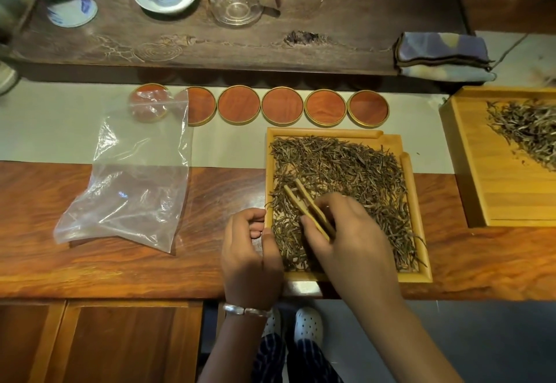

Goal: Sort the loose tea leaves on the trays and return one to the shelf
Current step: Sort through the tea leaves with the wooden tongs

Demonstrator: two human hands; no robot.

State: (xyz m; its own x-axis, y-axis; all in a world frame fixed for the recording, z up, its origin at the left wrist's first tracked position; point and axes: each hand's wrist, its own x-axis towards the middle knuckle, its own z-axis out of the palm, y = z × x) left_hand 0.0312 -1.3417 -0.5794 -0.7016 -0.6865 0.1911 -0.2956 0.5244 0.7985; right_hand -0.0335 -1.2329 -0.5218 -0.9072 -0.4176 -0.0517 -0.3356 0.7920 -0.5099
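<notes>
A person stands at a wooden bench (120,262), seen from above. Directly before them lies a pale wooden tray (416,208), spread almost edge to edge with dark loose tea leaves (346,166). The right hand (352,238) hovers over the tray's near left part, its fingers (313,226) pinching bamboo tweezers (307,205) whose tips point into the leaves and stand slightly apart. The left hand (249,259) rests at the tray's left edge, fingers loosely curled; they seem to hold nothing, though a picked leaf could be hidden there. To the right of the tray, apart from it, sits a second tray (469,172) with a lighter pile of leaves (526,127). To the left of the tray lies an empty clear plastic bag (135,187); beyond the tray runs a row of round coasters (281,106). No shelf is in view. The leaves lie thick up to the tray's low rim, and a few already poke over its left edge, so a careless sweep of the tweezers could flick more onto the bench
</notes>
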